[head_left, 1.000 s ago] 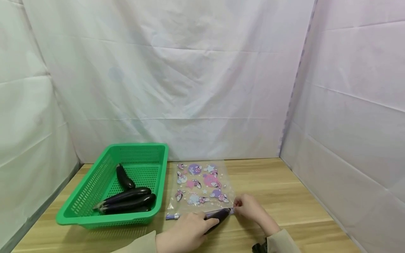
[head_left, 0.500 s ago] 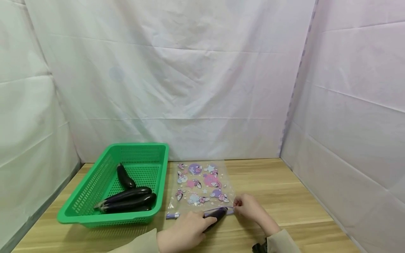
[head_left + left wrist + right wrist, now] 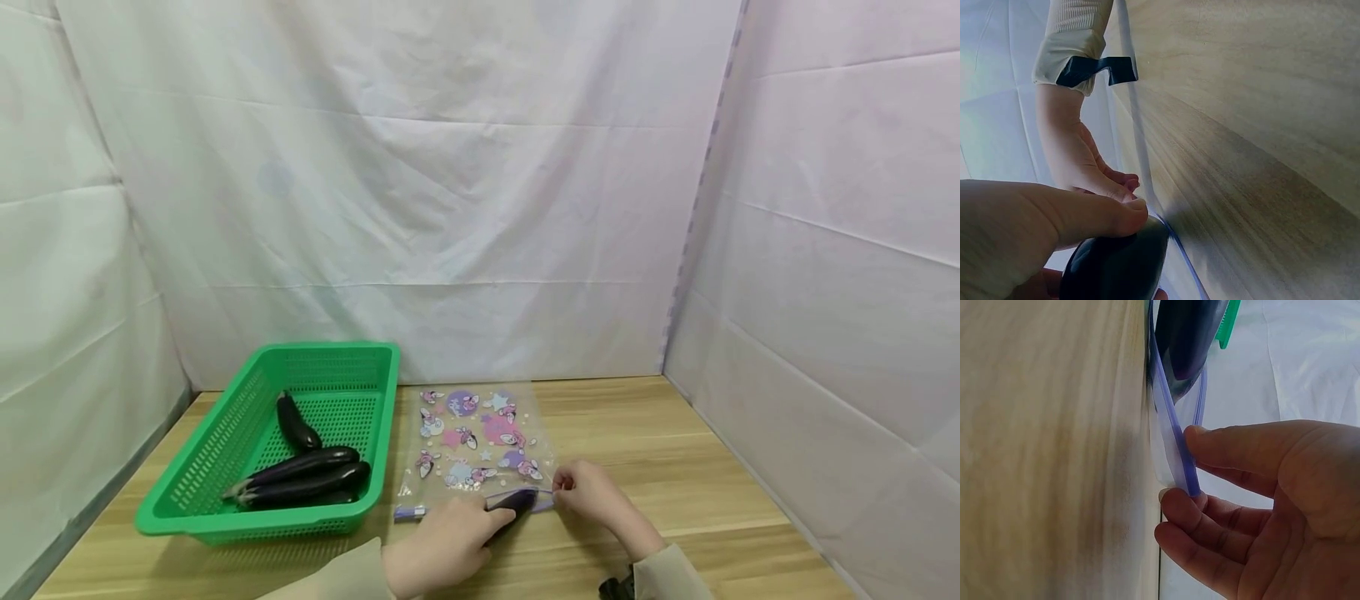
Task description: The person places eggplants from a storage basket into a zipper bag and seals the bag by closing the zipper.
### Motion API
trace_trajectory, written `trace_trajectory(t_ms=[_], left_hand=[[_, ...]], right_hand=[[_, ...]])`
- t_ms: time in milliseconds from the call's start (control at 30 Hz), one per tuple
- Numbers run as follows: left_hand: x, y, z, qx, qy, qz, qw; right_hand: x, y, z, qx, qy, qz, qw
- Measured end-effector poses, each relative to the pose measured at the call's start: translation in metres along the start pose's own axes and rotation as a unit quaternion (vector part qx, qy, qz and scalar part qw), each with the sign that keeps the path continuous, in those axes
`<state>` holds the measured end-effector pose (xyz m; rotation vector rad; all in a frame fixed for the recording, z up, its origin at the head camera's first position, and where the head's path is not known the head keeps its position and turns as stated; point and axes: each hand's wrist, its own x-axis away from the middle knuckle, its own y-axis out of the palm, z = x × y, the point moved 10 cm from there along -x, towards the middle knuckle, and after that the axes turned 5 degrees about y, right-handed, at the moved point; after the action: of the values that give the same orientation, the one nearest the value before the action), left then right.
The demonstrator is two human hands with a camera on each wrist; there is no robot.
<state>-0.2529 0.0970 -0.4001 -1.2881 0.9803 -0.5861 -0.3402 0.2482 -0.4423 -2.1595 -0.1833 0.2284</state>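
Head view shows us the left hand [image 3: 447,537] clamped on an eggplant [image 3: 517,502], its tip pointing away and to the right. From the left wrist we see the thumb pressed on the eggplant and fingertips showing at its other side.

The right hand [image 3: 588,497] pinches the right end of the bag's purple rim [image 3: 1175,434] between thumb and fingers. Along the right wrist we find the eggplant's tip between the rim's two parted edges; how deep it sits we cannot tell.

The printed clear bag [image 3: 483,437] lies flat on the wooden table [image 3: 637,429], mouth toward us. Left of it we see a green basket [image 3: 262,527] holding more eggplants [image 3: 303,486]. White cloth [image 3: 450,208] hangs behind.
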Motion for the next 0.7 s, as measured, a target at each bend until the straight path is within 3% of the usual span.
trace_trajectory(t_ms=[333, 700], left_hand=[[-0.01, 0.01, -0.004, -0.002, -0.018, 0.0, 0.9998], [-0.023, 0.015, 0.0, -0.04, -0.03, 0.013, 0.9987]], right_hand=[[0.002, -0.003, -0.004, -0.017, -0.009, -0.005, 1.0], [0.001, -0.002, -0.008, -0.009, -0.033, -0.006, 0.999]])
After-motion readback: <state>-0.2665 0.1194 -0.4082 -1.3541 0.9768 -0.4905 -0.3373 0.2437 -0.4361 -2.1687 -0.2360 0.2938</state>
